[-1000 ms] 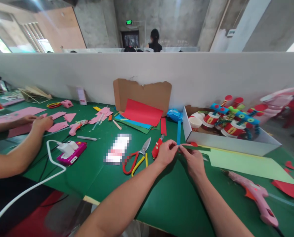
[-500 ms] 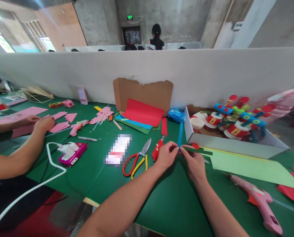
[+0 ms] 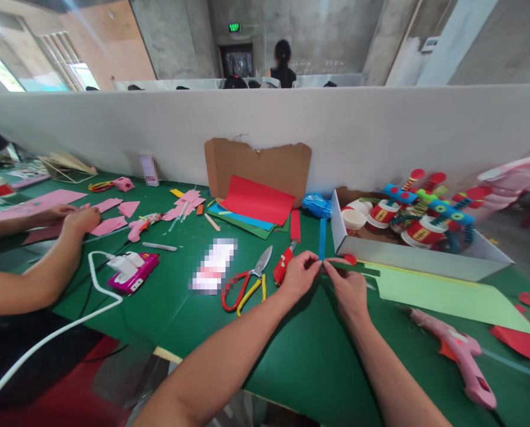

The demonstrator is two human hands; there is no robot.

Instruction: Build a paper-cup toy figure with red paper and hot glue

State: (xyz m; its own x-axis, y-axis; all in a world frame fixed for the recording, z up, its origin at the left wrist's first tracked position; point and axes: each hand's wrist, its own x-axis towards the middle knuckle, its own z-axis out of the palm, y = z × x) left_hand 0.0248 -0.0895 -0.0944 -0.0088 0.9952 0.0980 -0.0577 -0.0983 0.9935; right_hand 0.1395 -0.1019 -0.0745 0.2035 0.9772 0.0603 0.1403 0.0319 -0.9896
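Observation:
My left hand [image 3: 298, 274] and my right hand [image 3: 347, 287] meet over the green table [image 3: 309, 362], fingertips pinched together on the near end of a blue paper strip [image 3: 322, 238] that runs away from me. A dark green strip [image 3: 358, 268] with a small red disc [image 3: 349, 259] lies just past my right fingers. Red-and-yellow scissors [image 3: 247, 281] and a red utility knife [image 3: 282, 265] lie left of my left hand.
A pink glue gun [image 3: 458, 351] lies at right near a light green sheet [image 3: 447, 293]. A white box [image 3: 407, 252] holds decorated paper cups. Coloured sheets [image 3: 256, 204] lean on cardboard. Another person's arms [image 3: 37, 261] work pink paper at left, near a charger [image 3: 131, 268].
Both hands stay pinched on the blue strip with only slight shifts. The view has wobbled a little.

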